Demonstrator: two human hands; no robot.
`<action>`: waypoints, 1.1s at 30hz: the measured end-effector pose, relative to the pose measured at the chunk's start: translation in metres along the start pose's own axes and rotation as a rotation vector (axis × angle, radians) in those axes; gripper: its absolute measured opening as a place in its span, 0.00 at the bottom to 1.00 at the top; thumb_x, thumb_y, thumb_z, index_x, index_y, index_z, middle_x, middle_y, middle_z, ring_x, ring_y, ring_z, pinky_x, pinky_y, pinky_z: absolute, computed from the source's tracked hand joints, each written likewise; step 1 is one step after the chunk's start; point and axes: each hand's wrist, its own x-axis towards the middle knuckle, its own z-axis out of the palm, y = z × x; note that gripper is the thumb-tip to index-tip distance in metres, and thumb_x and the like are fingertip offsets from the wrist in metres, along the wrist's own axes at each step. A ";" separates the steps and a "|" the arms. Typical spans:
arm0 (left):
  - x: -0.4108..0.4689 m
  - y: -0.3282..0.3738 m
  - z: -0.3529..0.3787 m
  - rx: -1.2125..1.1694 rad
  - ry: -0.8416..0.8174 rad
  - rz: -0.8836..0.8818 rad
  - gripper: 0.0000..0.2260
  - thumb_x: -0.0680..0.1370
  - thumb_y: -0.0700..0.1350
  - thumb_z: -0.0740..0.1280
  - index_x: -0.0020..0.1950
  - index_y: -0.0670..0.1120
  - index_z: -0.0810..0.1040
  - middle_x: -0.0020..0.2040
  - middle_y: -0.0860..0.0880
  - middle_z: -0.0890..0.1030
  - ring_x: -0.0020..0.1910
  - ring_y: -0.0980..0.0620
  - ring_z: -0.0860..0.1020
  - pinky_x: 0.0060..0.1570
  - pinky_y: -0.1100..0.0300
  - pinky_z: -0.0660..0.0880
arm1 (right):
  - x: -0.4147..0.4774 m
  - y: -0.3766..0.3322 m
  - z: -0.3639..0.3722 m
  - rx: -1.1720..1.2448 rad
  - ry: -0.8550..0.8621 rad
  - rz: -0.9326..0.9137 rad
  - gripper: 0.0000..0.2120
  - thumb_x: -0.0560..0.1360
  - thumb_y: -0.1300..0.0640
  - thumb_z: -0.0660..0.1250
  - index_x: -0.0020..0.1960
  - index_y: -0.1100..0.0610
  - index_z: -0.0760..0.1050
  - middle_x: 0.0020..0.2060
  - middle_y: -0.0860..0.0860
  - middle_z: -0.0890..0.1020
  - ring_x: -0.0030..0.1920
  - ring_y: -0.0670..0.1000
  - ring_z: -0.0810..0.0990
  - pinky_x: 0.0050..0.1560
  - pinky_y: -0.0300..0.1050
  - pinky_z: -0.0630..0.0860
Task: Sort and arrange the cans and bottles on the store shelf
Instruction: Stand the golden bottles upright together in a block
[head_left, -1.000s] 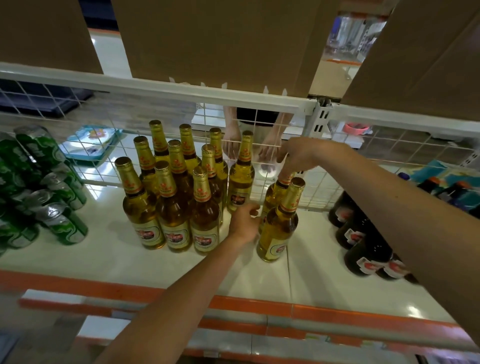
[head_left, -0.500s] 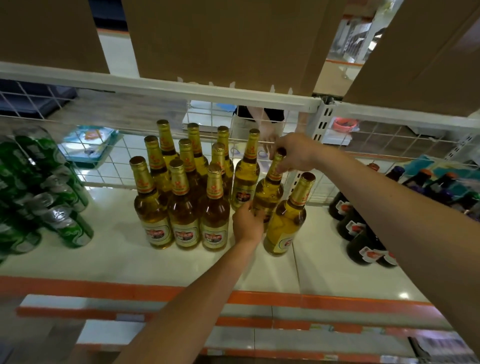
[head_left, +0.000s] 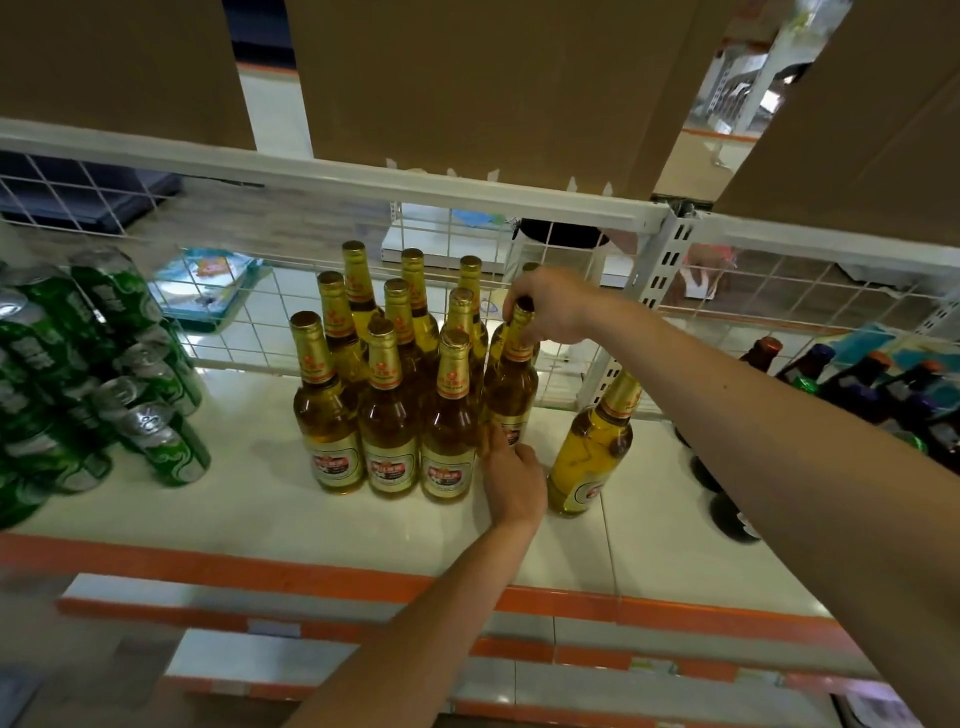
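Several golden beer bottles (head_left: 387, 415) with gold foil necks stand in a tight block on the white shelf (head_left: 260, 499). At the block's right side stands one more golden bottle (head_left: 511, 384). My right hand (head_left: 553, 312) pinches its foil neck from above. My left hand (head_left: 511, 478) holds the same bottle low at its base, fingers against the glass. A single golden bottle (head_left: 592, 447) stands apart to the right, untouched.
Green cans (head_left: 104, 374) are stacked at the left. Dark bottles (head_left: 862, 395) crowd the right end. A white wire grid (head_left: 753, 322) backs the shelf, with a metal upright (head_left: 660, 270) behind my right hand. Cardboard boxes (head_left: 467, 78) sit overhead. An orange strip edges the shelf front.
The bottle held by both hands has slid left and now stands against the block. The lone bottle at the right stays put, with a wider gap beside it.
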 end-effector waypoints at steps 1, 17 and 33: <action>-0.001 0.001 0.001 -0.005 -0.013 -0.014 0.23 0.83 0.39 0.57 0.78 0.42 0.60 0.78 0.44 0.62 0.77 0.47 0.61 0.73 0.61 0.59 | 0.001 0.001 0.001 0.006 0.005 0.007 0.17 0.72 0.59 0.75 0.59 0.52 0.78 0.56 0.53 0.76 0.55 0.55 0.76 0.51 0.49 0.77; -0.024 0.000 -0.002 0.044 -0.175 -0.030 0.27 0.81 0.42 0.64 0.79 0.45 0.60 0.77 0.45 0.63 0.73 0.45 0.67 0.70 0.52 0.68 | -0.055 0.034 -0.020 0.061 -0.101 0.174 0.26 0.76 0.40 0.68 0.69 0.53 0.74 0.67 0.52 0.74 0.64 0.55 0.75 0.63 0.50 0.72; -0.069 0.023 0.018 0.036 -0.109 -0.117 0.18 0.78 0.47 0.71 0.64 0.40 0.77 0.60 0.43 0.81 0.59 0.45 0.78 0.50 0.62 0.69 | -0.127 0.078 0.035 0.448 0.191 0.128 0.12 0.70 0.59 0.77 0.50 0.62 0.81 0.45 0.58 0.83 0.47 0.58 0.82 0.53 0.59 0.79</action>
